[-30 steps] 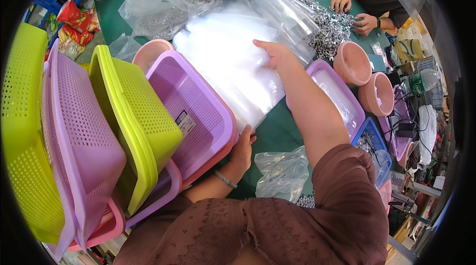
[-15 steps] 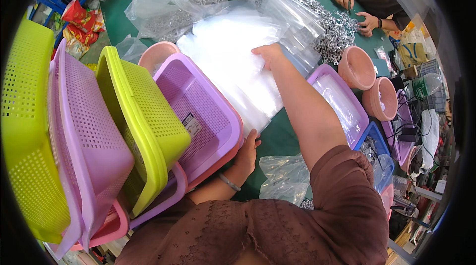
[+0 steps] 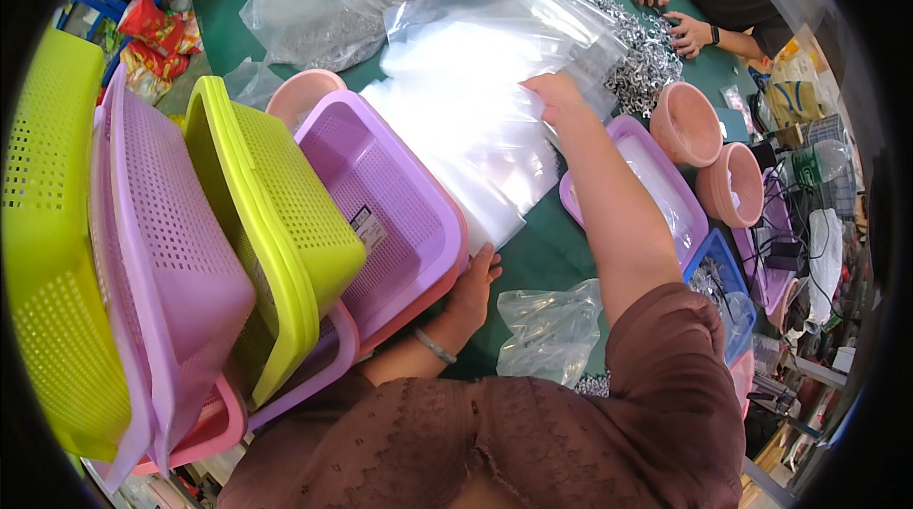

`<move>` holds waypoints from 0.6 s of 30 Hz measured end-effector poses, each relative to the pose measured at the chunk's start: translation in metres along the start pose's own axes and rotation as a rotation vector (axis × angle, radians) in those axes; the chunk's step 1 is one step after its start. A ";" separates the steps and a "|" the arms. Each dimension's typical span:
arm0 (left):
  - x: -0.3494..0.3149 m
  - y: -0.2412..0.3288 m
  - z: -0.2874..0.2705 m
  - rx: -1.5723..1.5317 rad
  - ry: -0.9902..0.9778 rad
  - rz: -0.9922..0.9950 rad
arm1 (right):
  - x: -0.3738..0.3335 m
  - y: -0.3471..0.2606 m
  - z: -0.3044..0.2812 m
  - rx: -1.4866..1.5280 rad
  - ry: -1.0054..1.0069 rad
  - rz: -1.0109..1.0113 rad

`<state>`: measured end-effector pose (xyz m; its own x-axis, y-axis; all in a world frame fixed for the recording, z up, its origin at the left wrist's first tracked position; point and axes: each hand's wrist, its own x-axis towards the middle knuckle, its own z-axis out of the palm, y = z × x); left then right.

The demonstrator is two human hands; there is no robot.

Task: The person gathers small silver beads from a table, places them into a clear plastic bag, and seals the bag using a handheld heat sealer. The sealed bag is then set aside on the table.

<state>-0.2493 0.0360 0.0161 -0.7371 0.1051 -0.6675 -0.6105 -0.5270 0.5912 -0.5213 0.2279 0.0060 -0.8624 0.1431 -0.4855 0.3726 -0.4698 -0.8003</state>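
A fanned stack of clear plastic bags (image 3: 475, 119), bright with glare, lies across the green table in front of me. My right hand (image 3: 559, 98) reaches over it, fingers closed on the bags' right side. Beside the stack's near corner is my left hand (image 3: 473, 288), against the side of the nested purple basket (image 3: 445, 209) and the pink one beneath it. Its visible fingers are slightly bent and apart, and part of the hand is hidden by the baskets. The purple basket is tilted and has a white label inside.
Green baskets (image 3: 285, 214) and more purple baskets (image 3: 176, 185) stand at left. Small metal parts (image 3: 647, 67) are heaped at the far side, near a co-worker's hands (image 3: 689, 33). Pink bowls (image 3: 687, 124), a purple tray (image 3: 699, 233) and a blue tray (image 3: 740, 281) are at right.
My right hand has moved to the right, and the bags under it have shifted and spread. More of the purple tray shows. My left hand stays by the baskets.
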 end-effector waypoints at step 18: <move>-0.010 0.021 0.012 0.046 -0.216 -0.458 | -0.098 -0.049 -0.014 -0.223 0.057 0.092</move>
<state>-0.2585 0.0342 0.0411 -0.4311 0.4912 -0.7568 -0.8935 -0.3491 0.2824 -0.4505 0.2489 0.0878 -0.8033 0.1605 -0.5736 0.5202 -0.2799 -0.8068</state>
